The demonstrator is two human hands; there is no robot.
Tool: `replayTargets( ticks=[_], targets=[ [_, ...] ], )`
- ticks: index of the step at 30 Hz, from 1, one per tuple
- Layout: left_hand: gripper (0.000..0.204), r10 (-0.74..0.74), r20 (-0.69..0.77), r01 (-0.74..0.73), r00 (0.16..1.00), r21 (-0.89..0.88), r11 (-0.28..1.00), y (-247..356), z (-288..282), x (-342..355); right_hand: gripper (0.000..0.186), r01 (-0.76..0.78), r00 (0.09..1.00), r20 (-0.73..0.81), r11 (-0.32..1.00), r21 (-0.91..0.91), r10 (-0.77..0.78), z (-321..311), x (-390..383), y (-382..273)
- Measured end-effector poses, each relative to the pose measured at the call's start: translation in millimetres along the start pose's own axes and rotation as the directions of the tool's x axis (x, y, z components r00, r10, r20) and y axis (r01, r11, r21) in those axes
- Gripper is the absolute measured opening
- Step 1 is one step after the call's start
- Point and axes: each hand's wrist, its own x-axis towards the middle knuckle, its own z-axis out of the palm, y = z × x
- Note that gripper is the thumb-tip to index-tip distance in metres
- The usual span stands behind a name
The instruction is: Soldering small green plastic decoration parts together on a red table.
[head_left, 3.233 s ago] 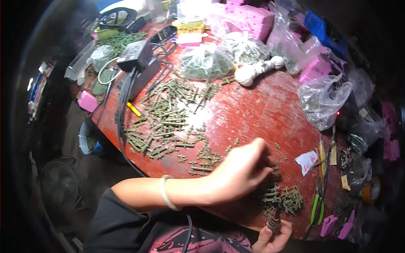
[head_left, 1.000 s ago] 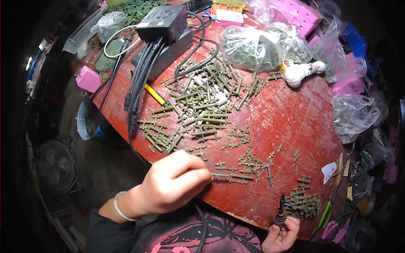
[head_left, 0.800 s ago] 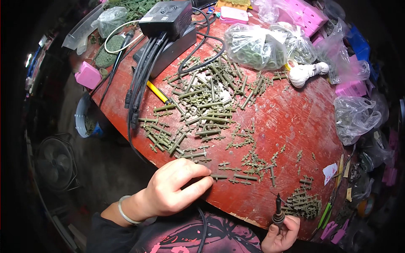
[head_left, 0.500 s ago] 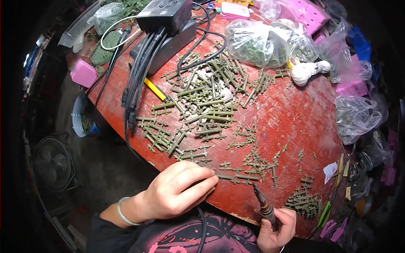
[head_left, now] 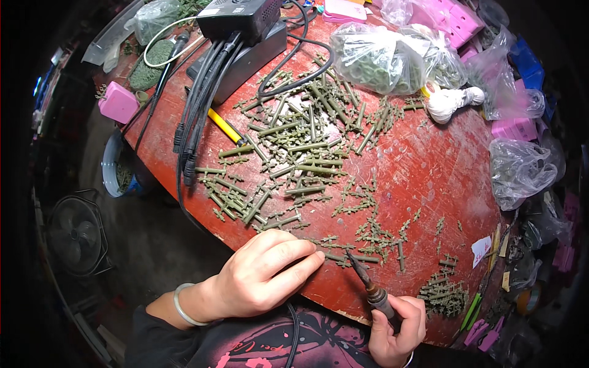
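My left hand (head_left: 264, 273) is closed, thumb and fingertips pinched at the near edge of the red table. A thin green rod (head_left: 335, 257) sticks out to the right from those fingertips; its other end is hidden by them. My right hand (head_left: 397, 331) grips a soldering iron (head_left: 378, 299) by its handle, like a pen. The iron's dark tip points up and left, close by the rod's right end; whether they touch I cannot tell. Another green rod (head_left: 367, 259) is just right of the tip. Small green branched pieces (head_left: 374, 236) lie beyond it.
A large heap of green rods and branched pieces (head_left: 307, 135) covers the table's middle. Black boxes with cables (head_left: 239, 24) stand at far left. Filled clear bags (head_left: 377, 61) and a white thread bundle (head_left: 451, 104) are at the back right. Another pile (head_left: 443, 294) lies near right.
The soldering iron has moved up and left, its tip now beside the rod near my left fingertips. My left hand has shifted slightly right with its rod.
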Motion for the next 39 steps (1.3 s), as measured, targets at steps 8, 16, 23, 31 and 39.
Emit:
replayTargets(
  ticks=[8, 16, 23, 31, 39],
  targets=[
    [0.039, 0.014, -0.024, -0.014, 1.0, 0.016, 1.0, 0.1, 1.9, 1.0, 0.026, -0.034, 0.999, 0.009, 0.999, -0.034, 0.034, -2.3, -0.1, -5.4],
    [0.04, 0.002, -0.033, 0.0, 0.999, 0.039, 0.999, 2.9, 4.6, 0.3, 0.026, 0.049, 0.998, 0.039, 0.997, -0.063, -0.047, -2.2, 5.6, -2.3],
    [0.039, -0.021, -0.065, 0.025, 0.998, 0.056, 0.998, 0.5, 2.4, -0.8, 0.027, 0.024, 1.0, 0.01, 0.998, -0.06, -0.023, -2.5, 2.8, -1.1],
    [0.04, -0.017, -0.026, 0.017, 1.0, 0.025, 1.0, 1.3, 0.8, -1.8, 0.027, -0.011, 1.0, -0.007, 1.0, -0.027, 0.011, -3.2, 1.5, -0.2],
    [0.04, 0.005, 0.003, -0.005, 1.0, 0.028, 1.0, 1.4, -1.1, -1.9, 0.028, 0.0, 1.0, -0.004, 0.999, -0.033, 0.0, -4.5, 1.7, 1.2]
  ],
)
